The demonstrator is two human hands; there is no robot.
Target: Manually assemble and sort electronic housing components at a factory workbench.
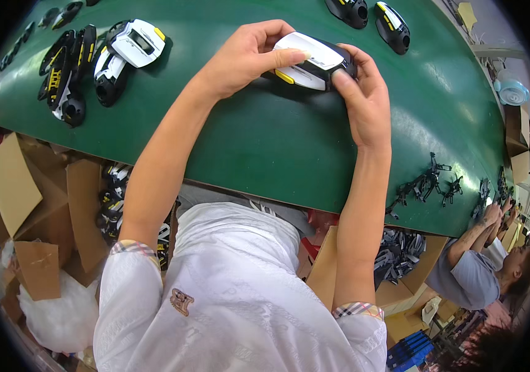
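Note:
Both of my hands hold one white, black and yellow plastic shell part [310, 59] over the green belt [265, 142]. My left hand [246, 56] grips its left side, with the thumb laid across the white top. My right hand [364, 99] closes on its right end, thumb pressed against the black edge. The part rests on or just above the belt surface; I cannot tell which.
Several similar shell parts [100, 59] lie in a pile at the belt's left, two more [373, 17] at the far edge. Small black parts [426, 183] lie at the right. Cardboard boxes [42, 204] of parts stand below. A co-worker [481, 260] sits at the right.

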